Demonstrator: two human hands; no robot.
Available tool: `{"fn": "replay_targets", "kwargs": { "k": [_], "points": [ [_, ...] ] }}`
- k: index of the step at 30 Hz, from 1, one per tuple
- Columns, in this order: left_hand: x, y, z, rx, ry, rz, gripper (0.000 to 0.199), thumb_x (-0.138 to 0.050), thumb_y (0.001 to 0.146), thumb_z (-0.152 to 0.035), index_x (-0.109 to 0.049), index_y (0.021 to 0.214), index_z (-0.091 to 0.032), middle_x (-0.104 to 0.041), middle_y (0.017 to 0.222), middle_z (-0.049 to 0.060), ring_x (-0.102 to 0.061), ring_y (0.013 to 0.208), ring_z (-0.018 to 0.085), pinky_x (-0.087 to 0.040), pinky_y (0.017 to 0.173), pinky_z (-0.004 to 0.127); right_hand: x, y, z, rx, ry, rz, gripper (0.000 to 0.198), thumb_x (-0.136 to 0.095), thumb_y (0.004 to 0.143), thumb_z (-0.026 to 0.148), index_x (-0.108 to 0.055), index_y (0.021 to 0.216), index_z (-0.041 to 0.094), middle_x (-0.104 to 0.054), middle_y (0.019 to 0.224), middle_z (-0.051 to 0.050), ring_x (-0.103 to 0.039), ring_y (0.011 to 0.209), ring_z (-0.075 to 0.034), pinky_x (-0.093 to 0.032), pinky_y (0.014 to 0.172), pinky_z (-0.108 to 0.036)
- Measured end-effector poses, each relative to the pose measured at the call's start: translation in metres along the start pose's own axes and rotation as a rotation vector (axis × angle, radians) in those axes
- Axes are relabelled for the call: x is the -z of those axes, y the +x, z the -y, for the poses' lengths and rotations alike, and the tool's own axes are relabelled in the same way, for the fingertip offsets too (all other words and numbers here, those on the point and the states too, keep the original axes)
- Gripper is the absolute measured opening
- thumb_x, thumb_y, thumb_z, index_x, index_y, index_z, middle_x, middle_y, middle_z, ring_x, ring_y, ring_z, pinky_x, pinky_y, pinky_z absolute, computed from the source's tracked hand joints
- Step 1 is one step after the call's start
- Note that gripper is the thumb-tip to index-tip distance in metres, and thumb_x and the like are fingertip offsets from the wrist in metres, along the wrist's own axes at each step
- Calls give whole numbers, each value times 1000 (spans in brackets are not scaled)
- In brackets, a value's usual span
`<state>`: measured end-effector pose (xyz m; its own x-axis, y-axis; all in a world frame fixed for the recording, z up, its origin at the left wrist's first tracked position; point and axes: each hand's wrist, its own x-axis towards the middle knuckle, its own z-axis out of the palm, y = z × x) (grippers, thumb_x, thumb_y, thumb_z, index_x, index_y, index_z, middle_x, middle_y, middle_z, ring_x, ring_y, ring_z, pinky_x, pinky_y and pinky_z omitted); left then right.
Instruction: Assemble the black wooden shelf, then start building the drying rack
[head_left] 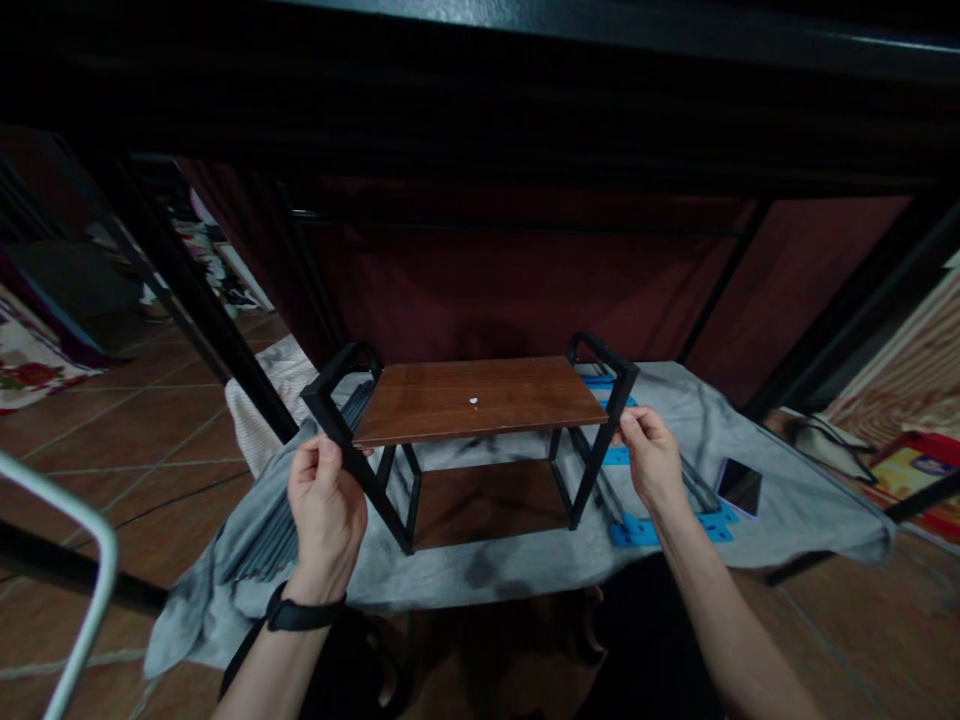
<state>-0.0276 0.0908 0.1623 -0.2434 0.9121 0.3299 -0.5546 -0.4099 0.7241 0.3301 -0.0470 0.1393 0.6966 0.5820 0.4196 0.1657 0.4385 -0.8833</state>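
A small two-tier rack with black metal side frames [592, 470] and a wood-look upper board [480, 395] stands in front of me on a grey cloth. A small white mark shows on the middle of the board. My left hand [326, 500], with a black band on its wrist, is closed in a pinch against the left frame at the board's height. Across from it, my right hand [652, 455] pinches at the outer side of the right frame. What the fingertips of either hand hold is too small or hidden to make out. A lower brown board [487, 505] lies between the frame legs.
The grey cloth [480, 570] covers a low table. Grey rods [266, 535] lie at its left. Blue strips [634, 532] and a phone [741, 487] lie at its right. A thick dark beam [480, 130] crosses overhead, and a pale bent tube [97, 545] stands at left.
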Motion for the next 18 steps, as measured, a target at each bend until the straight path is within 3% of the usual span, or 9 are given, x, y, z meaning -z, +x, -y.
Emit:
{"fn": "replay_targets", "kwargs": {
  "k": [13, 18],
  "points": [
    [14, 6, 2, 63, -83, -4, 24, -83, 71, -26, -60, 71, -19, -58, 67, -6, -52, 62, 8, -52, 67, 23, 0, 2, 10, 68, -142, 114, 30, -65, 85, 52, -58, 78, 24, -58, 61, 5, -53, 58, -14, -41, 63, -28],
    [15, 6, -1, 71, -68, 27, 23, -83, 69, -22, -60, 69, -20, -56, 66, -6, -51, 63, 9, -52, 68, 23, 2, 1, 16, 135, -295, 143, 33, -56, 91, 54, -56, 77, 25, -57, 61, 4, -52, 59, -15, -40, 62, -29]
  ]
}}
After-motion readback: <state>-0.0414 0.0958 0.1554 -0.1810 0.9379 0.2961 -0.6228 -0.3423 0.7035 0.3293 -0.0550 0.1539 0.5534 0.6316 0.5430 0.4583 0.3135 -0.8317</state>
